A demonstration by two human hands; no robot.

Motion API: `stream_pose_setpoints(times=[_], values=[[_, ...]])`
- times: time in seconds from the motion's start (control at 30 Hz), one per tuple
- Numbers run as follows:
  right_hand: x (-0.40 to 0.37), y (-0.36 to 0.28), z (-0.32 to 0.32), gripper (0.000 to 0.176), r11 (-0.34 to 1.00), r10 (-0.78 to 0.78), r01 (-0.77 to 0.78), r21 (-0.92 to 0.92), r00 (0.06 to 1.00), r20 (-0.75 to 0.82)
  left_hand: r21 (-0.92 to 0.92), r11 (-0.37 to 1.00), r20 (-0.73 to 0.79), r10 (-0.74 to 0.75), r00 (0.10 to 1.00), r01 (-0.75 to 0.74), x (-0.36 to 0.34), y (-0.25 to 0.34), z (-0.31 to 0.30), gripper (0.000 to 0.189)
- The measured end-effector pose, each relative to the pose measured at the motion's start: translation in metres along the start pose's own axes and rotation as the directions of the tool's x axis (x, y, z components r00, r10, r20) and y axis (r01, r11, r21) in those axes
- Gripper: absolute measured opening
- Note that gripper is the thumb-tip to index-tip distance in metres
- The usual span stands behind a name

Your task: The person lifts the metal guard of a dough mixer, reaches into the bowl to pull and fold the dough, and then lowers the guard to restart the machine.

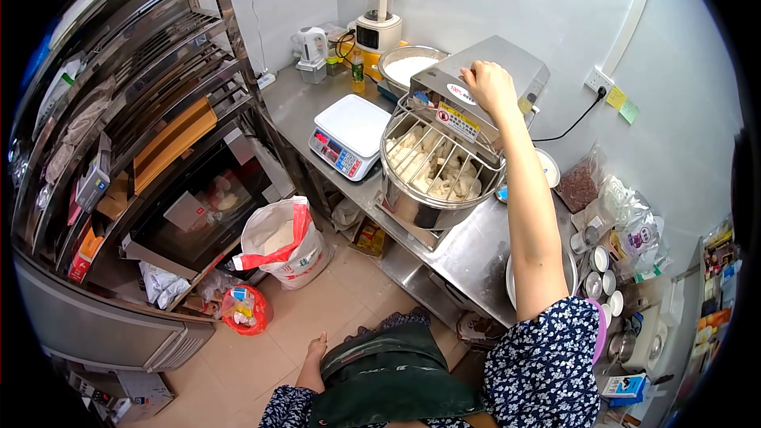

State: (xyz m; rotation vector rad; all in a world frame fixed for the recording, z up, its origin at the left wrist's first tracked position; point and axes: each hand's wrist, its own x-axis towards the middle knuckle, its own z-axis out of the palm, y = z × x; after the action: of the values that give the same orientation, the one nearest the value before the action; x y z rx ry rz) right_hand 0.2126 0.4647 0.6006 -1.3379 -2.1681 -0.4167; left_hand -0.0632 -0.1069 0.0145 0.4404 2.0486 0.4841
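Observation:
My right arm reaches across the counter. My right hand (489,87) is at the top of the dough mixer (476,63), its fingers curled in, and whatever they may hold is hidden. Below it, the mixer's steel bowl (416,210) stands under a wire guard (438,160). Pale, lumpy dough (428,165) fills much of the bowl. Low at my side hangs my left hand (315,349), near my dark green apron (388,372) and touching no object that I can see. Most of its fingers are hidden.
Left of the mixer is a digital scale (353,131); behind it, a bowl of white powder (408,70) and a blender (379,24). An open flour sack (293,257) and red bin (247,309) stand on the floor by a metal rack (230,24). Small tins (600,259) crowd the right.

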Motion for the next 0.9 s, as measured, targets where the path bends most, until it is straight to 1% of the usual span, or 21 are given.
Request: stream_pose_setpoints(times=[0.23,0.73,0.83,0.9], values=[[-0.001,-0.001,-0.002,0.039,1.000,0.002,-0.002,0.005,1.000,0.005,-0.018,1.000,-0.012,0.008,1.000,-0.008,0.004,-0.004,0.002,0.078],[0.000,-0.002,-0.004,0.039,1.000,0.008,-0.008,0.007,1.000,0.011,-0.054,0.998,-0.025,-0.027,0.999,0.026,-0.004,0.004,0.001,0.078],[-0.001,-0.003,-0.004,0.039,1.000,0.005,-0.005,0.008,1.000,0.008,-0.032,0.999,-0.017,-0.042,0.999,0.041,-0.006,0.007,0.000,0.077],[-0.001,-0.003,-0.004,0.039,1.000,0.004,-0.005,0.007,1.000,0.007,-0.032,0.999,-0.016,-0.012,1.000,0.012,-0.002,0.003,0.001,0.077]])
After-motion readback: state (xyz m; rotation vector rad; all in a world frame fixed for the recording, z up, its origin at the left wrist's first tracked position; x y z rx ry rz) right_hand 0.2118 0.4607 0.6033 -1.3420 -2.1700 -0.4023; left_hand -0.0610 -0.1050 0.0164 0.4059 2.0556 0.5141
